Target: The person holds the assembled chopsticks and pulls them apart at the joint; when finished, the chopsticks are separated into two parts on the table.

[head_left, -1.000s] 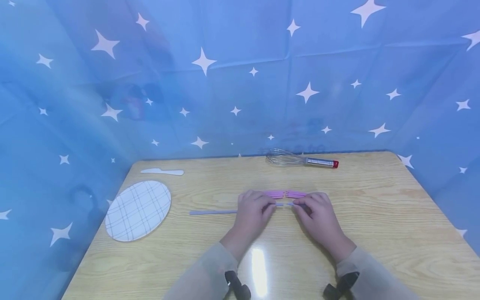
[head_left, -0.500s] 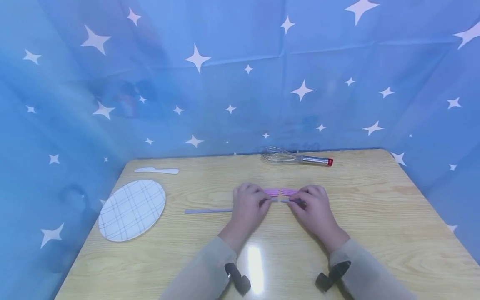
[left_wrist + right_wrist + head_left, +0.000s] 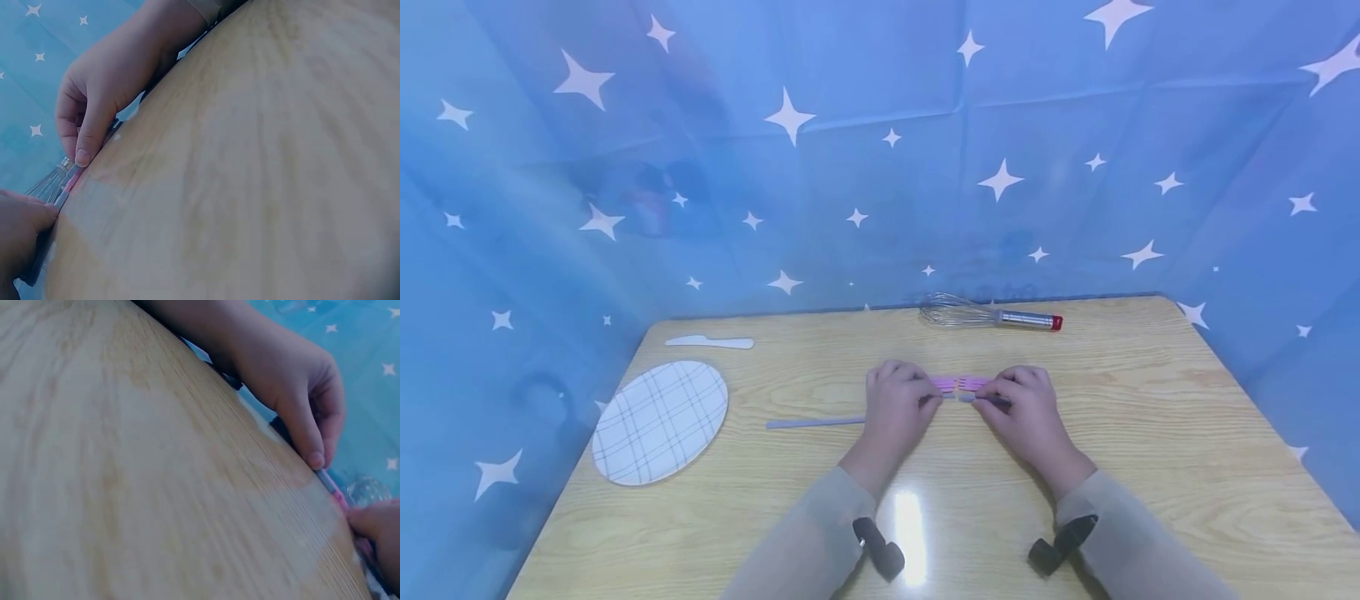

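In the head view my left hand (image 3: 898, 408) pinches a thin purple-grey stick (image 3: 950, 396) between thumb and fingers. Opposite, my right hand (image 3: 1022, 412) pinches another purple-grey stick (image 3: 967, 398), its blunt end facing the left one across a small gap. Just beyond the fingertips lie two sets of pink sticks (image 3: 943, 384), end to end and partly hidden by the hands. The left wrist view has my right hand (image 3: 112, 87) with thumb low over the table. In the right wrist view, the left hand's stick (image 3: 325, 479) sticks out from its thumb.
Another purple-grey stick (image 3: 812, 422) lies left of my left hand. A whisk (image 3: 992, 315) rests at the back edge. A white knife (image 3: 711, 342) and a checked oval plate (image 3: 662, 425) are on the left of the wooden table (image 3: 775, 517). A starry curtain (image 3: 850, 167) hangs behind.
The view has shifted slightly. Both hands have edged away from the body, nearer the pink sticks. The right stick's end looked narrow earlier and now looks wider and blunt.
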Available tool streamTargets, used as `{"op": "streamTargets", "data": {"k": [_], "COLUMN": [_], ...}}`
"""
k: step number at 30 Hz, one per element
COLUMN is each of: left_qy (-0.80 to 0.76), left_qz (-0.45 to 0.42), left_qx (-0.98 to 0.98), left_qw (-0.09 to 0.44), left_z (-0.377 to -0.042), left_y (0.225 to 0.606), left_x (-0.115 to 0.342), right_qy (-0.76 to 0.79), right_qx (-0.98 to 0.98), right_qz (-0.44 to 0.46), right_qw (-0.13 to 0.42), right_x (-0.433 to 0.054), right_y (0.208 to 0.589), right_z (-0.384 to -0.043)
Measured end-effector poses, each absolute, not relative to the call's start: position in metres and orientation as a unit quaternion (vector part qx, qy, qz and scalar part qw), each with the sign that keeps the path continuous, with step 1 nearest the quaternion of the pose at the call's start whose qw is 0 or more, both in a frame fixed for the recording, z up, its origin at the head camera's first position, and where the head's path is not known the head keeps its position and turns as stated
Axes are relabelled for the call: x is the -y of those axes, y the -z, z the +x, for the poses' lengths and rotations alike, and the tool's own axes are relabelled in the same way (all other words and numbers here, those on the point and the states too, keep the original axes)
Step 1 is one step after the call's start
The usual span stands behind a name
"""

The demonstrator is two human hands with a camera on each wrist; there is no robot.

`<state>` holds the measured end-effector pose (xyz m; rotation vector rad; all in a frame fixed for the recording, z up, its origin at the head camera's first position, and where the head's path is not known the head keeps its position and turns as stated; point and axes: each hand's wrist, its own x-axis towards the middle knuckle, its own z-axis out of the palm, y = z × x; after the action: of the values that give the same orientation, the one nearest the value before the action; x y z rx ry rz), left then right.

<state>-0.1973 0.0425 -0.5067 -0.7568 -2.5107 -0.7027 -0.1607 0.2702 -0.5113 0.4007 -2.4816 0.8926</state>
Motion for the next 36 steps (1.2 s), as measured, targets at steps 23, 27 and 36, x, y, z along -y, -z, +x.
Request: {"op": "streamTargets", "data": {"k": [23, 27, 36], "left_qy": [0.238, 0.249, 0.253], "left_qz": [-0.267, -0.272, -0.278], "left_qx": [0.912, 0.907, 0.903], "left_qw": [0.202, 0.204, 0.209], "left_z": [-0.1984, -0.1991, -0.2011], "left_y": [0.5044, 0.5043, 0.5061], "left_x": [-0.0469, -0.0467, -0.0457], "right_qy": [-0.362, -0.361, -0.367], "right_qx": [0.900, 0.903, 0.907], "right_qz": [0.104, 0.085, 0.056], "right_qw": [0.221, 0.215, 0.198], "right_x": [-0.2735, -0.2734, -0.2738], "right_y": [0.5117, 0.5106, 0.5115], "right_z": [-0.1632, -0.1649, -0.1667]}}
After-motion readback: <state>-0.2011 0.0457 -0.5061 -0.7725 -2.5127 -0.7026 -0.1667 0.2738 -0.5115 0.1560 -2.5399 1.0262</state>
